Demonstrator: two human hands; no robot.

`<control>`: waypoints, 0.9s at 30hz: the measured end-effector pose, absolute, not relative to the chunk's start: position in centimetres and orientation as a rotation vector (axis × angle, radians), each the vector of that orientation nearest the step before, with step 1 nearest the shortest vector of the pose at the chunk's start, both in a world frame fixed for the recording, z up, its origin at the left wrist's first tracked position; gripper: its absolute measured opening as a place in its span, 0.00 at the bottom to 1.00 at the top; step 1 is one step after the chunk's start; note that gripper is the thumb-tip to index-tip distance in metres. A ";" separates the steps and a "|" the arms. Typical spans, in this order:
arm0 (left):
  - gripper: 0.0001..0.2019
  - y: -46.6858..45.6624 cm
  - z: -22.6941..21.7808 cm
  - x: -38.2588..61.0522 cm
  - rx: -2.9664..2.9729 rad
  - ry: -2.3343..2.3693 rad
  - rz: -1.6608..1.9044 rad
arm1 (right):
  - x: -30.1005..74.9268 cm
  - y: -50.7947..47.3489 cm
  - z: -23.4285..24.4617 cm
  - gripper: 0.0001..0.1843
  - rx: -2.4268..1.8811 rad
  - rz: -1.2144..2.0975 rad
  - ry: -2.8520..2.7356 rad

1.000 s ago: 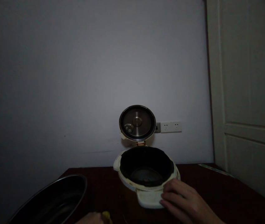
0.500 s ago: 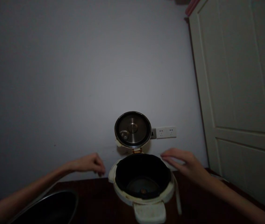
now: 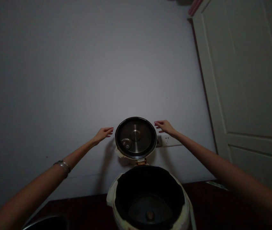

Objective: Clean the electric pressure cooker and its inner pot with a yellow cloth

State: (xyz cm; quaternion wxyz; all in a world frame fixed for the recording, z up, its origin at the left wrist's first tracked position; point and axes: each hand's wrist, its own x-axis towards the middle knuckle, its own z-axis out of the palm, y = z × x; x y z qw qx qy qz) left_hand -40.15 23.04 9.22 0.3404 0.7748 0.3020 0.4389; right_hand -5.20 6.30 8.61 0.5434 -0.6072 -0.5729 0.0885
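An electric pressure cooker (image 3: 185, 217) with a whitish, stained rim stands at the lower middle. Its round lid (image 3: 136, 137) is raised on the hinge, showing the metal inner face and dark seal. Inside the dark cavity, a small brownish round part sits at the bottom. My left hand (image 3: 104, 133) is just left of the lid's edge, fingers stretched out and holding nothing. On the other side, my right hand (image 3: 164, 126) hovers by the lid's upper right edge, its fingers apart and empty. A small gap shows between the lid and each hand.
A dark pan or pot (image 3: 50, 221) with a shiny rim is cut off at the bottom left. The cooker stands on a dark red tabletop (image 3: 85, 204) against a pale wall. Behind my right wrist is a wall socket (image 3: 167, 140); a panelled door (image 3: 251, 95) fills the right side.
Both hands have moved up from beside the cooker body to either side of the raised lid, and my left fingers have straightened. The view has shifted, with the cooker now lower and larger.
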 end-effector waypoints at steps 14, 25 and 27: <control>0.45 24.3 8.2 -37.7 1.714 0.857 0.538 | -4.1 7.9 8.4 0.45 -1.697 0.828 -1.352; 0.50 25.2 8.7 -38.1 1.741 0.877 0.099 | -3.8 7.4 9.4 0.58 -1.793 1.101 -1.399; 0.50 25.4 8.8 -38.3 1.751 0.863 -0.017 | -3.9 7.3 9.4 0.58 -1.790 1.131 -1.404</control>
